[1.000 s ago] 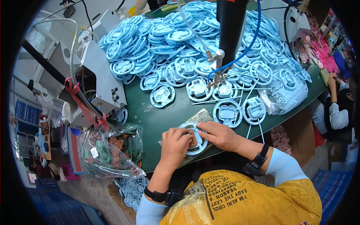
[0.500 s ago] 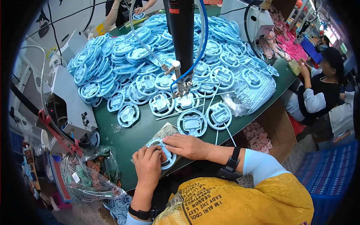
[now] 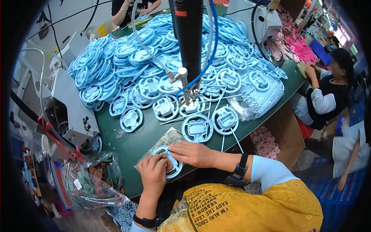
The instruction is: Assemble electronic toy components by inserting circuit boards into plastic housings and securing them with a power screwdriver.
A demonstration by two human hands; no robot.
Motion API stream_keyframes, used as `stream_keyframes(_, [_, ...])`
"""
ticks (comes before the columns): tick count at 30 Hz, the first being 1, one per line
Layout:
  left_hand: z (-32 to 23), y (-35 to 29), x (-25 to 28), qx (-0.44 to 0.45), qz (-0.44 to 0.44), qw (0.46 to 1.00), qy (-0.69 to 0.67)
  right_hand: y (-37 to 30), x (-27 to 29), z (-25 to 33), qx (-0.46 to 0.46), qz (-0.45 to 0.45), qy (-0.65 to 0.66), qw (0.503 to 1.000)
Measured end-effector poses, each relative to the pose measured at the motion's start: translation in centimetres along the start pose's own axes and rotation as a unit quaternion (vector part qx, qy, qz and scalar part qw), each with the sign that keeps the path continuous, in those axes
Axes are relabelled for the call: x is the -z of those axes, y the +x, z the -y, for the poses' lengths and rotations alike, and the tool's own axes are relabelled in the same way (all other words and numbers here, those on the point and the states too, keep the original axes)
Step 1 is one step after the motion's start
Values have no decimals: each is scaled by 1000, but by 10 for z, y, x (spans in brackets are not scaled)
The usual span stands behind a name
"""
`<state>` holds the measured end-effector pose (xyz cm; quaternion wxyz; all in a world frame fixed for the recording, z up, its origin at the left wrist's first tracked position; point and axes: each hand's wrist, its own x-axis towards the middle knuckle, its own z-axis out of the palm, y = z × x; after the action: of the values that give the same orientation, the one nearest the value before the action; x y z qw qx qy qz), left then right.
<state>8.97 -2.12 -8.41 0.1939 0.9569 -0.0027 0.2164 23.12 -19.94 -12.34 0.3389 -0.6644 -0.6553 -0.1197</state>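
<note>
At the near edge of the bench, a light-blue round plastic frame (image 3: 178, 168) lies on a plastic-wrapped flat pad (image 3: 171, 137). My left hand (image 3: 153, 172) is closed, its fingertips pinching a small orange-brown piece (image 3: 169, 166), which looks like a circuit board, inside the ring. My right hand (image 3: 196, 154) holds the upper right rim of the ring, fingers pressed together. The fingers hide part of the frame's centre. Just beyond my right hand lies another blue frame (image 3: 197, 128); to its right a similar one (image 3: 225, 119) rests with thin white rods under it.
A large heap of blue frames (image 3: 127, 58) covers the far bench. Above the middle hangs a black cylinder tool (image 3: 188, 42) with hoses. Bagged white rods (image 3: 262, 96) lie right; a grey machine (image 3: 73, 104) and a clear bag of boards (image 3: 94, 176) are left. Co-workers sit right and across.
Both hands stay at the ring, and the left fingers have shifted slightly, showing more of the orange-brown piece. At the right, a passing person's arm has come lower into view.
</note>
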Motion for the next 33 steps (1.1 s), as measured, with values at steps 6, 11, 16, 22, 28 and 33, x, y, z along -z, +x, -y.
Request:
stream_keyframes(6, [-4,-1,3,7,0,1000,10,3,4,3,-19,14,25,999])
stream_keyframes(11, [-3,-5,-4,26,-19,999,-13,3,7,1,-15,16,8,1000])
stream_keyframes(16, [-2,-2,1,17,3,1000,-5,4,5,2,-12,15,9,1000])
stream_keyframes(22, [4,-2,3,-22,16,1000,-5,4,5,3,-10,18,5,1000])
stream_keyframes(28, [4,-6,1,-30,-16,999,-9,3,5,3,-6,20,2,1000])
stream_keyframes(33, [5,-7,6,0,-19,999,-36,5,3,3,9,20,4,1000])
